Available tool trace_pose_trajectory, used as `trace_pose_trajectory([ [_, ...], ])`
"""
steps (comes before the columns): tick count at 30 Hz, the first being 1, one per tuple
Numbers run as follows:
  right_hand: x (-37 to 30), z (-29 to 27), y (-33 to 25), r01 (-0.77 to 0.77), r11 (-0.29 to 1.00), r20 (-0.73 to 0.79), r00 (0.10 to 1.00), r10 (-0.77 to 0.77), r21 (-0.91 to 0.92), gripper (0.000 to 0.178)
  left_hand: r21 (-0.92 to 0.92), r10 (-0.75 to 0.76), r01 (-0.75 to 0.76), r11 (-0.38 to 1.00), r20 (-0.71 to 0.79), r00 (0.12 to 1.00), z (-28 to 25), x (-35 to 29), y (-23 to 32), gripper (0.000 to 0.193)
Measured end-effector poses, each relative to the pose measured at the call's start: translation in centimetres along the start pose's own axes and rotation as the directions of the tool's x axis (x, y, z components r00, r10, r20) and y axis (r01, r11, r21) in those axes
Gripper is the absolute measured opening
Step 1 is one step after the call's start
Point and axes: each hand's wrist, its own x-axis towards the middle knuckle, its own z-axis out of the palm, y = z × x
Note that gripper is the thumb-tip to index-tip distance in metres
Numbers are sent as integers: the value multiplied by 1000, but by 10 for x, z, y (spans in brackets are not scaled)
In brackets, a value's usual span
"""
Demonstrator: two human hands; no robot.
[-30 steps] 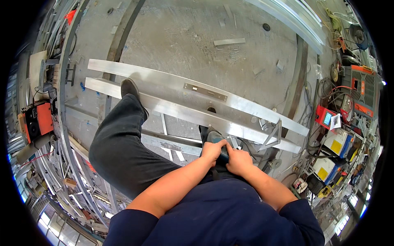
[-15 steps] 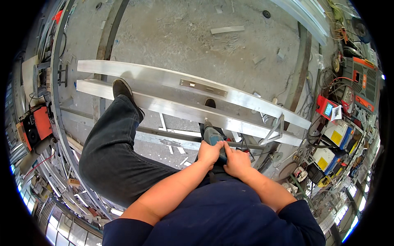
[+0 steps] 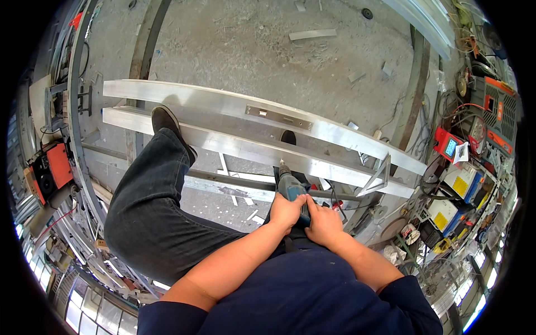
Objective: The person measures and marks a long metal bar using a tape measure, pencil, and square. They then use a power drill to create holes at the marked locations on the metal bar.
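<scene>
Fingers (image 3: 299, 200) clasp a drill (image 3: 289, 188) near shiny metal bars (image 3: 234, 145).

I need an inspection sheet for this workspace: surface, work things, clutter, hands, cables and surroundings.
Surface: grey floor, littered with small debris.
Work things: power drill, its tip at the nearer metal bar; contact unclear. Farther metal bar carries a slotted plate. Left shoe rests on the nearer bar.
Clutter: loose metal strip and black disc on the floor.
Hands: left hand and right hand both grip the drill, fingers closed.
Cables: several loose ones on the right side.
Surroundings: orange-and-grey machine at right; orange-and-black box at left.
</scene>
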Motion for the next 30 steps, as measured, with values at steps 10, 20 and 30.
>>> trace_pose_trajectory([
  [10,-1,2,2,-17,1000,2,1000,16,24,97,20,43,-43,999,16,999,-1,-5,5,50],
  [20,15,-23,-5,-70,997,113,991,72,-23,93,317,10,10,948,-61,998,0,-2,29,59],
  [30,27,-45,-7,-71,995,153,985,81,-69,93,174,-60,60,983,-1,998,2,7,36,63],
])
